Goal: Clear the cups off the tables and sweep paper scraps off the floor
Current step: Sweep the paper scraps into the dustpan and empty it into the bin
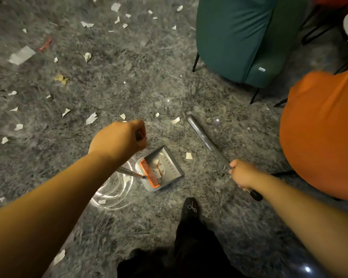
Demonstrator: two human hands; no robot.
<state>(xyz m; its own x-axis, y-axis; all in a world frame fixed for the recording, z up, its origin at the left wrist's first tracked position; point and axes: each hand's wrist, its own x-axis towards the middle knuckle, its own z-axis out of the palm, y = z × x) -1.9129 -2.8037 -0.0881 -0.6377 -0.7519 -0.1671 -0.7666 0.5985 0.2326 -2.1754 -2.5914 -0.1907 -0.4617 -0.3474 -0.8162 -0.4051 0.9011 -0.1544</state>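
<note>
My left hand [121, 139] grips the top of the long handle of a grey dustpan [170, 167], which rests on the grey speckled floor. The pan has an orange comb [150, 173] and holds a few paper scraps [159, 169]. To the right, my right hand [241, 173] grips a silver pole [205, 137] with a black end grip; its far end points at the floor and no brush head shows. Several white paper scraps lie around, such as one [91, 118] ahead of my left hand and one [188, 155] beside the pan.
A green upholstered chair [239, 37] on thin black legs stands at the upper right. An orange chair [319, 127] is close on the right. A red wrapper [45, 44] and more scraps litter the upper left. My black shoe [190, 207] is just behind the pan.
</note>
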